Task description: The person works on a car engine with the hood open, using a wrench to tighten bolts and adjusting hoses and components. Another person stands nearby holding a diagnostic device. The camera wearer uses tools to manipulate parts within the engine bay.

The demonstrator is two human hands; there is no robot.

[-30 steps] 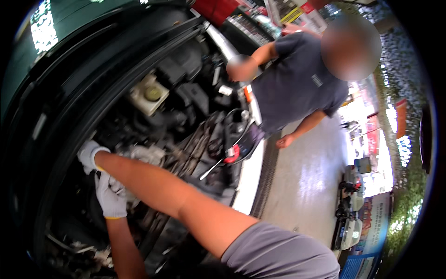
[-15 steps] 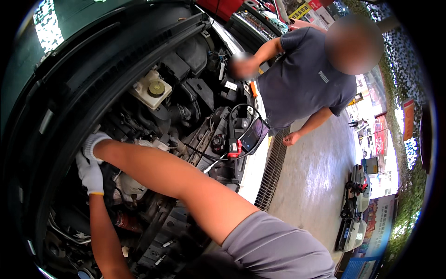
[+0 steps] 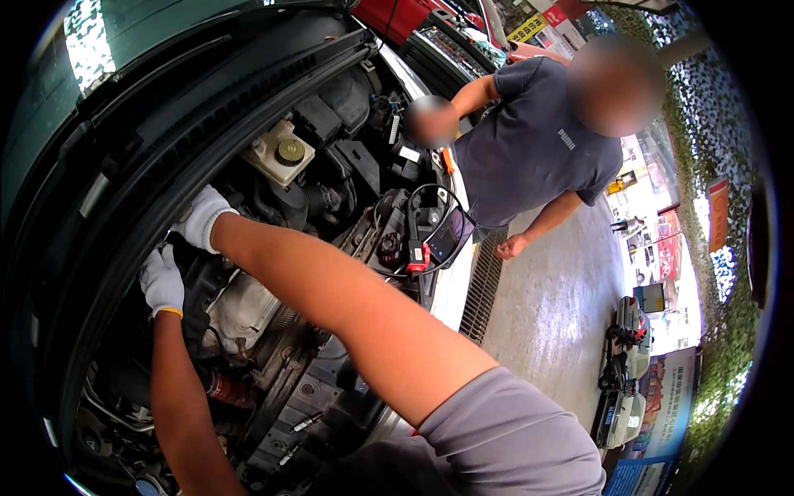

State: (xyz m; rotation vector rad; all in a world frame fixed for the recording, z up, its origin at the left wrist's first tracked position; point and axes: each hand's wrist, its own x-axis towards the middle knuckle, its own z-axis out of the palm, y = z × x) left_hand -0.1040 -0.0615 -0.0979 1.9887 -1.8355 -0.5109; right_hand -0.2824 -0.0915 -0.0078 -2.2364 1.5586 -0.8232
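Reaching into the open engine bay (image 3: 318, 388), two gloved hands meet near the lower edge of the black cowl panel (image 3: 248, 99); the right hand (image 3: 203, 219), in a white knit glove, is up against that edge with its fingers mostly out of sight, so I cannot tell whether they are spread, pressed together or pinching something; the left hand (image 3: 161, 279), gloved alike with a yellow cuff edge, sits just beside it, its visible fingers close together and pointing toward the cowl, though their tips are too dark to show what they touch; the part being handled lies in shadow there, too hidden to name; near the left hand is a silvery metal heat shield (image 3: 244, 314), with a reddish-brown corrugated hose (image 3: 231, 390) below; past the right hand stand a brake fluid reservoir (image 3: 277, 165) with a yellowish cap and a ribbed black hose (image 3: 318, 200); farther off, a black cable (image 3: 438, 187) loops around a red-and-black device (image 3: 419, 258); a co-worker (image 3: 529, 149) in a dark T-shirt stands across the white fender, beside a floor grate (image 3: 484, 289).
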